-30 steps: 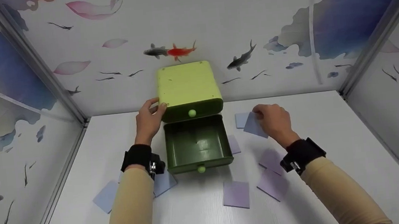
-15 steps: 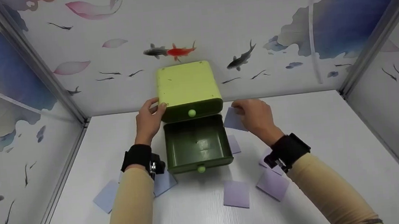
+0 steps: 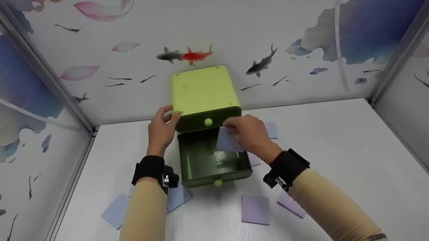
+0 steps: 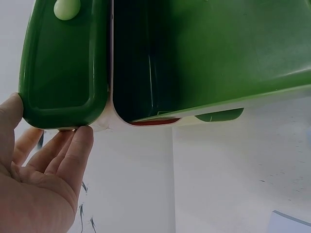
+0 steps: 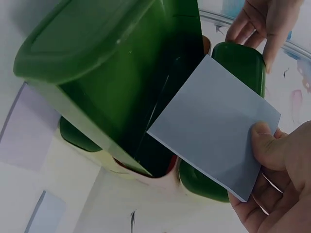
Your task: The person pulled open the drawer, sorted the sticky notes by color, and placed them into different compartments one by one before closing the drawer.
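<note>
Blue square (image 5: 214, 126) pinched near edge | open green drawer (image 3: 198, 159) below, wider

Cards (image 3: 117, 211) lie on the table (image 3: 338, 144) left and right of the drawer (image 3: 217, 178).

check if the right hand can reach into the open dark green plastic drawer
Likely yes: the drawer is pulled out, its top open, and the right hand holds a flat blue square there.

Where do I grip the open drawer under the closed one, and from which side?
Probably by its light green knob, pinched from the near side: it is round, at the middle of the front of the drawer, and unobstructed. In the head view, the right hand and its blue square cover the back right.
</note>
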`<state>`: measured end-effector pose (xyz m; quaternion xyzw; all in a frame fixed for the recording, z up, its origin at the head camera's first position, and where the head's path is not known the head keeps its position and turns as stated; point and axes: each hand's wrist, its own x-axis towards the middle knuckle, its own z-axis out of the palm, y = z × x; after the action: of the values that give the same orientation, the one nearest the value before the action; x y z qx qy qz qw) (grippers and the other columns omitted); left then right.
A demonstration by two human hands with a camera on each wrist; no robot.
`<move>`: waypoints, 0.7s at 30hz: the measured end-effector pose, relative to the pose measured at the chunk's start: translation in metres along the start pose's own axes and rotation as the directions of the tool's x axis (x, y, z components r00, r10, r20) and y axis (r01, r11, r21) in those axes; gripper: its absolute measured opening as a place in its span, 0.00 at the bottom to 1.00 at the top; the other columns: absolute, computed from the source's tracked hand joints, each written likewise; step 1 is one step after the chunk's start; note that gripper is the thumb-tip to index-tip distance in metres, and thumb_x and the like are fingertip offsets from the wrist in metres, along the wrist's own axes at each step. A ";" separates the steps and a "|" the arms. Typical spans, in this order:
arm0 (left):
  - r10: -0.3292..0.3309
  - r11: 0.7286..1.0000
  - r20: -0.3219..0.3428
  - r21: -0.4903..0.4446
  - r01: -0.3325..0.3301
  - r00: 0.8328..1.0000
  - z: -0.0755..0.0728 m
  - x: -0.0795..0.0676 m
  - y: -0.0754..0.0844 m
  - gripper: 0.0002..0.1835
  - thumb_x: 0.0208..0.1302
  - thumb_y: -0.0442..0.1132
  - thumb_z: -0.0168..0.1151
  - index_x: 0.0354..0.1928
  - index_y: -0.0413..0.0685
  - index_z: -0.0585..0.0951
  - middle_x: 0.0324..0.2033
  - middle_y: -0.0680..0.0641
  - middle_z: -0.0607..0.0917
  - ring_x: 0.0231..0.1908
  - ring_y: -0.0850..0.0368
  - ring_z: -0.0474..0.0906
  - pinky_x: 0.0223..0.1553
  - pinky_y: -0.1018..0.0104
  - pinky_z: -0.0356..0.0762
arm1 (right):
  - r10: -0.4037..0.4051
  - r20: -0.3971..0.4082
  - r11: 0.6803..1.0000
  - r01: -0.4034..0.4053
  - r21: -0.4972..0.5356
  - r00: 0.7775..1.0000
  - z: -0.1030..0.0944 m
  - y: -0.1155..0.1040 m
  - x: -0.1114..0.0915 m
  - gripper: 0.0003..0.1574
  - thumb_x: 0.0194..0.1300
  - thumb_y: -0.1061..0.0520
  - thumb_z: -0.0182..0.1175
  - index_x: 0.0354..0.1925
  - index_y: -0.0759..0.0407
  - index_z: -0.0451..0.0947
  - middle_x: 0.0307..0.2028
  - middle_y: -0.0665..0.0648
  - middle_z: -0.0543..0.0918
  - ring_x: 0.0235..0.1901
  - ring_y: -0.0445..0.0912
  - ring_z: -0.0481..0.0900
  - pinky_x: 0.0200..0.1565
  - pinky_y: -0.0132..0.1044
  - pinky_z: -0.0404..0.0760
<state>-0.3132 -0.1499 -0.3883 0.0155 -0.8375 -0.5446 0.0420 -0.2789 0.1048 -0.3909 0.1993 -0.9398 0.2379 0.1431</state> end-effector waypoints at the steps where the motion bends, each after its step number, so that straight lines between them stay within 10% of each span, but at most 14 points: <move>1: 0.000 1.000 0.001 -0.004 0.000 1.000 0.000 0.000 0.000 0.27 0.71 0.54 0.55 0.68 0.55 0.69 0.64 0.40 0.75 0.65 0.48 0.71 0.63 0.51 0.71 | -0.008 0.016 1.000 0.008 0.001 1.000 0.004 -0.002 0.000 0.14 0.65 0.65 0.61 0.44 0.51 0.86 0.40 0.55 0.89 0.40 0.53 0.85 0.43 0.49 0.83; 21: -0.001 1.000 0.011 0.006 0.001 1.000 -0.002 0.002 0.000 0.28 0.71 0.54 0.55 0.68 0.55 0.69 0.65 0.40 0.75 0.66 0.49 0.70 0.63 0.51 0.71 | 0.021 0.288 0.999 -0.013 -0.029 0.957 0.060 0.005 0.001 0.14 0.63 0.65 0.62 0.44 0.52 0.88 0.41 0.53 0.89 0.42 0.50 0.86 0.43 0.47 0.84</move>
<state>-0.3155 -0.1520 -0.3878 0.0132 -0.8393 -0.5423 0.0370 -0.2921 0.0787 -0.4431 0.2218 -0.9554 0.1948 0.0054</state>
